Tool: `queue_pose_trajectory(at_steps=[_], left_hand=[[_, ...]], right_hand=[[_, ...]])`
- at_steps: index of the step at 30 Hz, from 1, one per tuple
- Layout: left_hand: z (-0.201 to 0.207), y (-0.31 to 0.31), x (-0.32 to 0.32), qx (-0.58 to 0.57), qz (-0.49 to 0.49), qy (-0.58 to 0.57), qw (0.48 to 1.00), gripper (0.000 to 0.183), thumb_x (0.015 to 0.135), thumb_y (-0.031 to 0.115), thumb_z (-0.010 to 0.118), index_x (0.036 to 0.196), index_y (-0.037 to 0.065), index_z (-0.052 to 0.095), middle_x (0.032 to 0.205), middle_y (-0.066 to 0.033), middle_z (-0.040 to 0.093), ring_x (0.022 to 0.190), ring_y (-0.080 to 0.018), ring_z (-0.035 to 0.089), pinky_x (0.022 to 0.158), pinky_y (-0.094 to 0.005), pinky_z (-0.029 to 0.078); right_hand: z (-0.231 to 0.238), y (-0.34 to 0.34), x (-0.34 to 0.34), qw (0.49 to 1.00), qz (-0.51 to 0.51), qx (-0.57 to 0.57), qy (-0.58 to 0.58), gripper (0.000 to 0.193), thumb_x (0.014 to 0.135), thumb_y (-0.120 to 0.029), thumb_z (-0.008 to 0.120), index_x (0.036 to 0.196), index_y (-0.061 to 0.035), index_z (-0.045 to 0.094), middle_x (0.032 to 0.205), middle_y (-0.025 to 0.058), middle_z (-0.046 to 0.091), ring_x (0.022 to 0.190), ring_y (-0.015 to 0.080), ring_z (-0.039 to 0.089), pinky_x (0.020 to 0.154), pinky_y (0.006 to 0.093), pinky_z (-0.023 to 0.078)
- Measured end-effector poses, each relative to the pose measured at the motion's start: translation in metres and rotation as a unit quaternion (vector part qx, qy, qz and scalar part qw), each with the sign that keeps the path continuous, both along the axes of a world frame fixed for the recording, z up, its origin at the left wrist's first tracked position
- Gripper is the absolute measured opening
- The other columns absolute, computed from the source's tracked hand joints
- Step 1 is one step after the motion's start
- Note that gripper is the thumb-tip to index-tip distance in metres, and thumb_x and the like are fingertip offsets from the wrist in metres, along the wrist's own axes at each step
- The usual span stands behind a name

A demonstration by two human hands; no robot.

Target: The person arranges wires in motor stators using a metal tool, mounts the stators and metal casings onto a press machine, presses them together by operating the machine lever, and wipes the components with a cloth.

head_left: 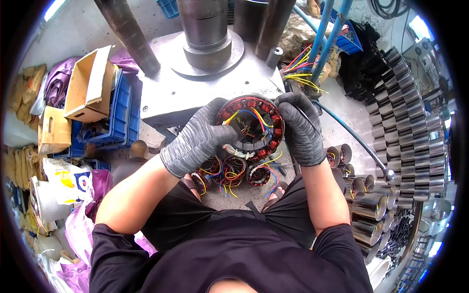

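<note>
A round motor stator (254,128) with red copper windings and red, yellow and blue wires is held up in front of me. My left hand (198,139), in a grey knit glove, grips its left rim. My right hand (300,129), also gloved, holds its right rim. Below the held one, three more stators (234,172) with coloured wires lie on the floor between my knees.
A grey press base (195,80) with steel columns stands just beyond the stator. Stacks of shiny metal cylinders (405,132) fill the right side. Blue crates (119,112) and cardboard boxes (88,88) sit at the left. A blue hose (351,136) runs at the right.
</note>
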State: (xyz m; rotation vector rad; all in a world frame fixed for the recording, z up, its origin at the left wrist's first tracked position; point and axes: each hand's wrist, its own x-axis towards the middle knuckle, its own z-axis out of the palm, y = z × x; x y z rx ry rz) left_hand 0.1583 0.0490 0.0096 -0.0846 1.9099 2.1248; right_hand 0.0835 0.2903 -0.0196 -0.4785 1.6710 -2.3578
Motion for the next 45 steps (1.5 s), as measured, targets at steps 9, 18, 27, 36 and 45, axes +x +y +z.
queue_pose_trajectory(at_steps=[9, 18, 27, 36, 45], left_hand=[[0.006, -0.002, 0.000, -0.021, 0.006, -0.005, 1.000, 0.061, 0.077, 0.008, 0.067, 0.135, -0.003, 0.052, 0.100, -0.0074, 0.066, 0.093, -0.0145, 0.064, 0.087, -0.0291, 0.055], [0.000, -0.002, -0.005, -0.049, 0.050, 0.078, 0.995, 0.065, 0.077, 0.009, 0.066, 0.139, -0.003, 0.049, 0.100, -0.0075, 0.066, 0.089, -0.0136, 0.065, 0.081, -0.0283, 0.057], [-0.009, 0.004, -0.011, -0.131, 0.071, 0.177, 0.973, 0.098, 0.086, 0.013, 0.081, 0.162, 0.004, 0.019, 0.139, -0.0169, 0.058, 0.126, -0.0208, 0.058, 0.107, -0.0352, 0.049], [-0.008, 0.001, -0.014, -0.126, 0.084, 0.258, 0.954, 0.129, 0.069, 0.029, 0.095, 0.164, 0.008, 0.010, 0.153, -0.0277, 0.043, 0.137, -0.0376, 0.053, 0.102, -0.0435, 0.054], [0.011, -0.001, -0.007, -0.326, 0.091, 0.453, 0.825, 0.108, 0.065, 0.022, 0.093, 0.157, 0.016, 0.037, 0.151, -0.0246, 0.044, 0.136, -0.0436, 0.049, 0.112, -0.0492, 0.044]], right_hand=[[-0.001, -0.005, -0.003, 0.998, -0.047, 0.020, -0.023, 0.024, 0.097, -0.008, 0.067, 0.119, 0.0003, 0.064, 0.107, 0.0121, 0.073, 0.098, 0.0188, 0.070, 0.089, 0.0310, 0.057], [0.024, -0.008, 0.014, 0.988, 0.045, 0.142, 0.051, 0.047, 0.089, -0.029, 0.080, 0.121, 0.0027, 0.068, 0.106, 0.0072, 0.073, 0.097, 0.0126, 0.065, 0.088, 0.0308, 0.055], [0.007, -0.015, 0.017, 0.995, 0.023, 0.085, -0.041, 0.039, 0.087, -0.022, 0.078, 0.115, 0.0022, 0.070, 0.092, 0.0040, 0.071, 0.085, 0.0114, 0.064, 0.079, 0.0277, 0.052], [0.011, -0.023, 0.024, 0.999, -0.018, -0.006, -0.028, 0.035, 0.088, -0.018, 0.078, 0.116, 0.0016, 0.069, 0.097, 0.0055, 0.073, 0.090, 0.0130, 0.068, 0.083, 0.0299, 0.056], [0.006, -0.020, 0.015, 0.994, -0.004, -0.099, -0.054, 0.040, 0.088, -0.014, 0.075, 0.125, 0.0005, 0.065, 0.109, 0.0079, 0.072, 0.099, 0.0194, 0.071, 0.091, 0.0353, 0.058]])
